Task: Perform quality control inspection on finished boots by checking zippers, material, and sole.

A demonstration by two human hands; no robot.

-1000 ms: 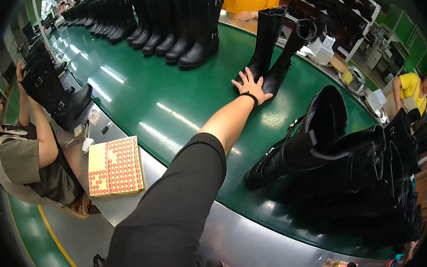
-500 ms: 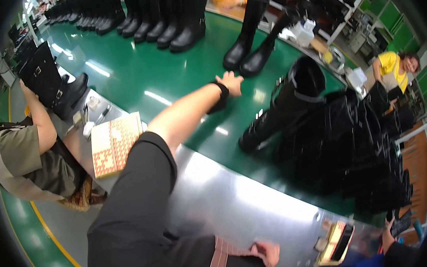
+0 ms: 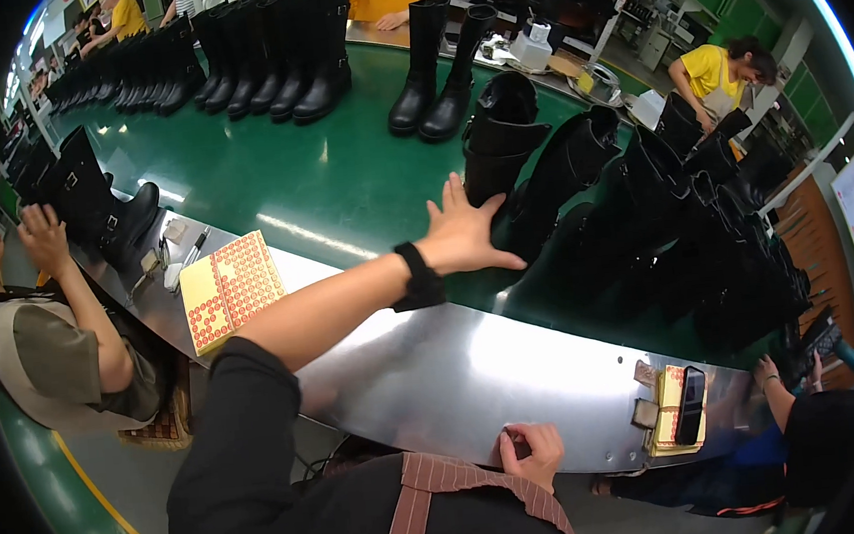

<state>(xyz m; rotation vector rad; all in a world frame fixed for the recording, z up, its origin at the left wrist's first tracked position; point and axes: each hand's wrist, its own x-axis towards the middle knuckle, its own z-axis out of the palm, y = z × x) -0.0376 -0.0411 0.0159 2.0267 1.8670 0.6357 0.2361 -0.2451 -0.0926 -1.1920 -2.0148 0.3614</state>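
My left hand [image 3: 466, 232] reaches over the green table with fingers spread, holding nothing. Just beyond its fingertips is a tall black boot [image 3: 494, 156], the nearest of a crowded group of boots on the right; whether they touch I cannot tell. My right hand [image 3: 535, 453] is low by the metal edge, in front of my striped brown apron [image 3: 453, 471]. Its fingers are curled, and anything inside them is hidden. Farther off, a pair of black boots [image 3: 415, 92] stands upright, apart from the others.
A long row of black boots [image 3: 316, 70] stands at the far left. Dotted yellow sticker sheets [image 3: 233, 287] lie on the metal ledge [image 3: 415, 368], with a dark phone [image 3: 691, 402] on a yellow pad at right. Co-workers are at the left, right and far side.
My left hand has drawn back from the standing pair toward the crowded boots, and its fingers have spread. My right hand stays low and curled. The view has shifted.
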